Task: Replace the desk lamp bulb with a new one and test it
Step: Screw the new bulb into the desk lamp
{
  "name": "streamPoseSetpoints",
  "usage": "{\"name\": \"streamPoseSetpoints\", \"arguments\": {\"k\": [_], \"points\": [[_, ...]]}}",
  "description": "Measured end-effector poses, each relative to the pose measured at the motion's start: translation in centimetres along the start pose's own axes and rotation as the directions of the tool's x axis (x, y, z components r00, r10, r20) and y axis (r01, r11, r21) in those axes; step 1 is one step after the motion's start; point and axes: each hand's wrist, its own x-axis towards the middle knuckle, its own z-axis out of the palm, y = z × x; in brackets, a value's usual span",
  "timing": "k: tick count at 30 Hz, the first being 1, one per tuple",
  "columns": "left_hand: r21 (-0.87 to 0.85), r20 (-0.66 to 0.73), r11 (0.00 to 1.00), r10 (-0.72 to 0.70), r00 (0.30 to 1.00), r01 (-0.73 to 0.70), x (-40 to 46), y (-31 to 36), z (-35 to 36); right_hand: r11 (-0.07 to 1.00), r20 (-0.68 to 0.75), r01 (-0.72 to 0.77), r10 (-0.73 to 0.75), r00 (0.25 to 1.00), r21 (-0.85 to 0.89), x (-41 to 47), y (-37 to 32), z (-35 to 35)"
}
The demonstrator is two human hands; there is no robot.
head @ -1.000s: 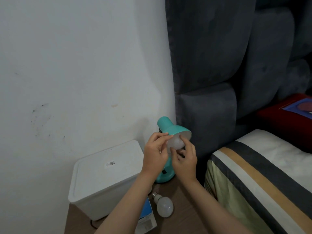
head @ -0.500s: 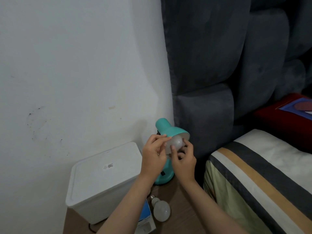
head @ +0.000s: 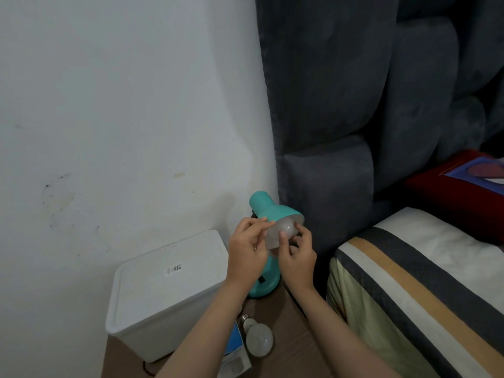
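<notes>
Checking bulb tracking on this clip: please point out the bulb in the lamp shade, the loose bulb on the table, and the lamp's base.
Bulb in shade [head: 275,236], head view, frosted dome.
Loose bulb [head: 259,342], head view, round glass.
Lamp base [head: 268,285], head view, teal foot.

We have one view only, from the head, looking forward and down (nothing to compare it with). It sits close above the teal metal desk lamp [head: 268,211], white plastic lidded bin [head: 166,290] and brown wooden tabletop [head: 289,334].
</notes>
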Motion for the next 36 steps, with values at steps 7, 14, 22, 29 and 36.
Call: {"name": "streamPoseSetpoints", "arguments": {"k": [7,14,22,29,36], "points": [[0.002,-0.015,1.0,-0.015,1.0,0.015,0.1,0.2,0.1,0.999,0.087,0.043,-0.041,0.995,-0.027,0.1,0.1,0.1],[0.019,-0.01,1.0,-0.005,1.0,0.005,0.0,0.2,0.2,0.997,0.073,0.045,-0.04,0.997,-0.065,-0.1,0.6,0.2],[0.018,-0.016,1.0,-0.007,1.0,0.007,0.0,0.2,0.2,0.981,0.066,0.129,-0.121,0.99,-0.142,0.0,0.7,0.2],[0.015,-0.02,1.0,-0.009,1.0,0.009,0.1,0.2,0.3,0.939,0.085,0.296,-0.285,0.955,-0.174,0.1,0.6,-0.3],[0.022,-0.016,1.0,-0.003,1.0,0.003,0.0,0.2,0.3,0.973,0.043,0.171,-0.166,0.985,-0.152,0.3,1.3,-0.2]]}}
